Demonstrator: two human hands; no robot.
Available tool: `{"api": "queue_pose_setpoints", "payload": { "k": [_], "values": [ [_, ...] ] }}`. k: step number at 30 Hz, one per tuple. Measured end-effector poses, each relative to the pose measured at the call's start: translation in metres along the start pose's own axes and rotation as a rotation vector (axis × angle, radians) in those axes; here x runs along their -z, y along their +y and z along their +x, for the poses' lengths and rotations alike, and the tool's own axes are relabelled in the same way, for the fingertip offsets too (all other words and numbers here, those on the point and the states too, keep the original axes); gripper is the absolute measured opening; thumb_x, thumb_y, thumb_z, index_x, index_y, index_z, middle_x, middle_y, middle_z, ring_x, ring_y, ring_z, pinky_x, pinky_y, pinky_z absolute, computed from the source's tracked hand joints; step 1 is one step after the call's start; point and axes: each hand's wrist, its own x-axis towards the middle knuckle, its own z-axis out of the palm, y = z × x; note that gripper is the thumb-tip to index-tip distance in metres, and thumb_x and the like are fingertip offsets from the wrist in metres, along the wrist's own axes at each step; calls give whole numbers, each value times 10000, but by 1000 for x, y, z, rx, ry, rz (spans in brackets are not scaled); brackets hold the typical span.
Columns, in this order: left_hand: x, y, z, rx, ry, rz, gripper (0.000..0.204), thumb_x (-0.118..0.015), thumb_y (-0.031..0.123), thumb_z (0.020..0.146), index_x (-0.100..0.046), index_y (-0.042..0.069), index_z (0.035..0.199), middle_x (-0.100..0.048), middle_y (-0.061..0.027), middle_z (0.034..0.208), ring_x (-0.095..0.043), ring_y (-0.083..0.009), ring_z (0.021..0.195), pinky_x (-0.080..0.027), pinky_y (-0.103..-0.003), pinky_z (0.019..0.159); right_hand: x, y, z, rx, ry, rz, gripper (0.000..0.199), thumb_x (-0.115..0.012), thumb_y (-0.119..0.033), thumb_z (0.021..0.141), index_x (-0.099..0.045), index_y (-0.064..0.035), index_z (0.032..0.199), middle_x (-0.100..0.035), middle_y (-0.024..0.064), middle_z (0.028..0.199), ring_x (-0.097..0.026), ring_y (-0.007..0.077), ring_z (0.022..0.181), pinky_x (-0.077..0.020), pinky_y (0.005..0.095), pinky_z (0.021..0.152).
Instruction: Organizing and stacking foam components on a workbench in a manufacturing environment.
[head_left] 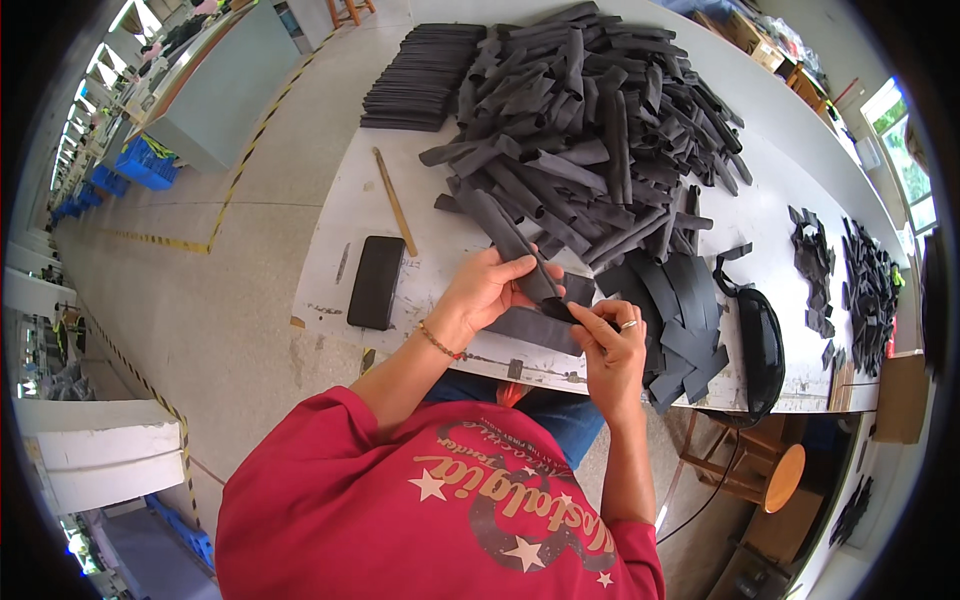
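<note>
A long, flattened black fabric tube (497, 228) slants across the near part of the table. My left hand (485, 285) is closed around its lower part, thumb on top. At the tube's near end, my right hand (612, 345) pinches dark material between thumb and forefinger. I cannot tell whether this is the tube's edge or a separate piece. Below my hands, a flat black strip (535, 328) lies along the front edge of the table. To the right of my right hand are several overlapping flat black pieces (690, 320).
A large heap of black tubes (610, 120) covers the table's far middle, beside a neat stack of them (420, 80). A black phone (376, 283) and a thin wooden stick (395, 200) lie left. A black mesh-like bag (760, 345) and wooden stool (782, 478) are right.
</note>
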Motion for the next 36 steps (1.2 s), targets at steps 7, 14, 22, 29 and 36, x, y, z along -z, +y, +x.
{"api": "queue_pose_setpoints", "payload": {
  "k": [7,14,22,29,36],
  "values": [
    [3,0,-1,-14,-13,4,168,-527,131,974,-534,67,1130,-646,-225,1131,-685,-291,959,-584,-409,812,0,2,4,153,154,-300,335,-736,-46,711,-719,-149,1030,-561,19,923,-528,225,864,-393,371,774],
    [-28,-8,-16,-158,56,82,295,-538,138,972,-433,51,1234,-633,-230,1137,-665,-286,1008,-582,-403,821,-16,-7,-2,188,229,-491,442,-746,-58,699,-676,-127,1130,-546,26,995,-531,233,924,-402,383,808],
    [-32,-27,-14,-239,-127,-25,340,-553,155,974,-441,20,1266,-679,-158,1043,-618,-298,1109,-468,-415,984,-43,-20,-6,75,203,-97,588,-752,-13,729,-510,-36,1264,-525,165,1122,-520,351,964,-436,434,816],
    [-34,-49,-14,-278,-125,-68,185,-537,169,987,-554,16,1089,-692,-161,985,-627,-269,1082,-456,-406,999,-48,-6,-18,138,155,-48,357,-732,-10,758,-512,-17,1039,-579,201,994,-575,403,887,-480,445,765],
    [-22,-28,-8,-355,-40,-12,208,-488,219,1012,-569,34,1064,-669,-163,1094,-628,-242,1061,-455,-383,986,-43,-1,-24,77,63,-66,309,-708,14,775,-500,-9,1003,-558,205,1006,-583,395,856,-484,436,711]
  ]
}}
